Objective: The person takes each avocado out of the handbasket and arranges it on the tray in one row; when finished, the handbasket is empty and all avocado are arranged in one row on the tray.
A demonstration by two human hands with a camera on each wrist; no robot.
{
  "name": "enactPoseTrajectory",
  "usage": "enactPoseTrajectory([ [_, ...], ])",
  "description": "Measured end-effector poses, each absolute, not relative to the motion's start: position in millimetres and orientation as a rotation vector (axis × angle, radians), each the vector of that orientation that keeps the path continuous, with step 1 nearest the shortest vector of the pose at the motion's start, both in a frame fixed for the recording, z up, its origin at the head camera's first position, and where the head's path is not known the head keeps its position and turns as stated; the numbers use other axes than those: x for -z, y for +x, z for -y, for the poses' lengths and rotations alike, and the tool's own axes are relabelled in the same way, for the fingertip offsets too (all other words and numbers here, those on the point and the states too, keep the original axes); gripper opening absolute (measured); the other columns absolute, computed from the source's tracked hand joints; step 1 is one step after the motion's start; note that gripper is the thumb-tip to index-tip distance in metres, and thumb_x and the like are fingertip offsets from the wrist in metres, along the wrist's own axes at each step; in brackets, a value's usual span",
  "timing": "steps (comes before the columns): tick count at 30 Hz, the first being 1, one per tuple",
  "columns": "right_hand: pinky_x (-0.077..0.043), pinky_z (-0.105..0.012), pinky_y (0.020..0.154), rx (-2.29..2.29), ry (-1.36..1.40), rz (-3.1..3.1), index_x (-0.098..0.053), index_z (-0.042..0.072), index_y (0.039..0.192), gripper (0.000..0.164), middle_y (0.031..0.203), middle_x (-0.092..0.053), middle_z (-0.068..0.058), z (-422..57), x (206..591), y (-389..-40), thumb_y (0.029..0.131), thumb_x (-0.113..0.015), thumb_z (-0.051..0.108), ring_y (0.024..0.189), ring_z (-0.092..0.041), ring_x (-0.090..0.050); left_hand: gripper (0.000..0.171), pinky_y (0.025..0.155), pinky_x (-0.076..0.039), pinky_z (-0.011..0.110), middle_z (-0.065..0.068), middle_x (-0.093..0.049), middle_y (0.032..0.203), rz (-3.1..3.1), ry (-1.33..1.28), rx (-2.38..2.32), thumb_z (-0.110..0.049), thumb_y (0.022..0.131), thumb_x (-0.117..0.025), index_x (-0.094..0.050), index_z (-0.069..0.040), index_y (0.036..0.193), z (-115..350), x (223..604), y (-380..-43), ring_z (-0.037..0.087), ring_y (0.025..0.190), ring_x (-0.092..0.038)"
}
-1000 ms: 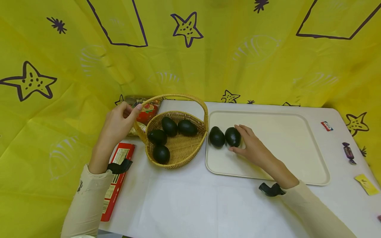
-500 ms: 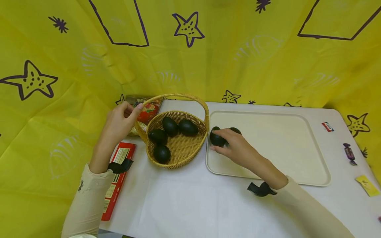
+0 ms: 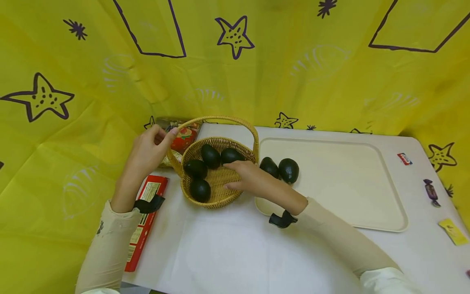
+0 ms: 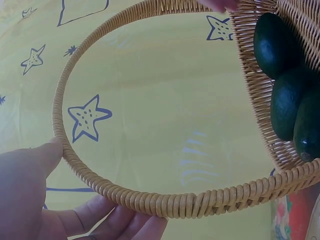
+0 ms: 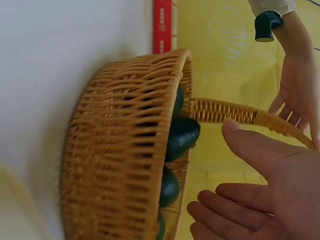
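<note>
My left hand [image 3: 148, 149] holds the handle [image 4: 170, 204] of the wicker basket [image 3: 220, 200], with thumb and fingers around its left side. Several dark green avocados [image 3: 200, 190] lie in the basket. Over the basket's right rim reaches my right hand [image 3: 253, 177], its fingers extended and nothing in them. In the right wrist view that hand's thumb and fingers are spread apart, near the avocados [image 5: 183, 139] showing above the rim. Two more avocados [image 3: 289, 170] sit side by side at the left end of the beige tray [image 3: 345, 183]; my right arm partly covers one.
Left of the basket lies a red box [image 3: 147, 224], and behind it are a red packet [image 3: 182, 139] and a gold wrapper. Along the table's right side are small sweets, among them a purple one [image 3: 431, 192] and a yellow packet [image 3: 453, 232]. A yellow curtain [image 3: 257, 73] hangs behind.
My right hand has moved left from the two avocados on the tray to over the basket, leaving both on the tray. My left hand has stayed at the handle.
</note>
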State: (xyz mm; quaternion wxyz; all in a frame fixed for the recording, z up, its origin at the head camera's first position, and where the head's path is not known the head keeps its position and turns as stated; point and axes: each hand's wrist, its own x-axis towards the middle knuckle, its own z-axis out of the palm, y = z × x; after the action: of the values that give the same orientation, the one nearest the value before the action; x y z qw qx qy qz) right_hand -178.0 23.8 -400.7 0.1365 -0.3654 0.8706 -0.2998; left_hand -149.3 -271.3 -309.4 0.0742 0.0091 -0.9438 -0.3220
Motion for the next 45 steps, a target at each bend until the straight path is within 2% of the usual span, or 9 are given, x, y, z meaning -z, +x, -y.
enactPoseTrajectory([
  [7,-0.042,-0.043,0.119,0.734,-1.077,-2.452,-0.051,0.0,0.153,0.075,0.154,-0.056,-0.017,17.3,396.5,-185.4,0.095,-0.081,0.035,0.146,-0.032,-0.05,0.061,0.077,-0.042,0.041,0.015,-0.064,0.103,2.84,0.031,0.988,-0.064,0.106,-0.049,-0.063,-0.005,0.107,271.7,310.4,-150.7,0.03,0.093,-0.055],
  [12,-0.045,-0.039,0.116,0.612,-1.093,-2.386,-0.051,-0.002,0.153,0.076,0.154,-0.056,-0.016,42.7,395.2,-187.6,0.095,-0.081,0.036,0.144,-0.03,-0.053,0.061,0.077,-0.042,0.041,0.015,-0.064,0.103,2.839,0.04,0.986,-0.065,0.105,-0.049,-0.063,-0.005,0.107,272.0,310.6,-150.7,0.031,0.093,-0.055],
  [19,-0.045,-0.039,0.116,0.427,-1.07,-2.344,-0.05,0.0,0.154,0.076,0.155,-0.055,-0.015,66.6,399.7,-188.3,0.095,-0.081,0.037,0.144,-0.029,-0.053,0.062,0.077,-0.043,0.041,0.015,-0.064,0.103,2.844,0.049,0.994,-0.065,0.105,-0.049,-0.063,-0.005,0.107,271.2,310.2,-149.9,0.031,0.093,-0.056],
  [23,-0.05,-0.035,0.11,0.322,-1.092,-2.363,-0.057,0.002,0.149,0.071,0.147,-0.062,-0.012,78.1,404.2,-186.4,0.093,-0.082,0.039,0.135,-0.024,-0.06,0.061,0.077,-0.043,0.041,0.015,-0.063,0.103,2.84,0.046,1.006,-0.065,0.105,-0.049,-0.062,-0.005,0.107,271.7,310.4,-150.0,0.03,0.093,-0.056],
  [29,-0.054,-0.027,0.092,0.186,-1.149,-2.38,-0.068,0.005,0.129,0.052,0.124,-0.071,-0.006,88.3,411.2,-183.5,0.093,-0.082,0.04,0.109,-0.015,-0.067,0.062,0.077,-0.042,0.041,0.015,-0.063,0.103,2.845,0.044,0.995,-0.065,0.105,-0.048,-0.063,-0.005,0.108,271.3,310.1,-150.1,0.031,0.093,-0.055],
  [36,-0.052,-0.029,0.103,0.148,-1.149,-2.354,-0.061,0.006,0.143,0.061,0.138,-0.066,-0.007,86.3,407.8,-183.3,0.093,-0.084,0.033,0.124,-0.018,-0.064,0.062,0.076,-0.042,0.042,0.015,-0.062,0.103,2.846,0.046,0.995,-0.066,0.105,-0.049,-0.063,-0.005,0.107,271.5,310.0,-150.0,0.031,0.092,-0.054],
  [45,-0.053,-0.031,0.102,0.143,-1.178,-2.35,-0.058,0.008,0.148,0.061,0.139,-0.066,-0.008,84.8,409.1,-184.6,0.096,-0.081,0.031,0.126,-0.019,-0.064,0.063,0.076,-0.042,0.042,0.015,-0.062,0.105,2.854,0.048,1.007,-0.066,0.105,-0.048,-0.062,-0.005,0.108,272.0,309.4,-150.0,0.031,0.095,-0.054],
])
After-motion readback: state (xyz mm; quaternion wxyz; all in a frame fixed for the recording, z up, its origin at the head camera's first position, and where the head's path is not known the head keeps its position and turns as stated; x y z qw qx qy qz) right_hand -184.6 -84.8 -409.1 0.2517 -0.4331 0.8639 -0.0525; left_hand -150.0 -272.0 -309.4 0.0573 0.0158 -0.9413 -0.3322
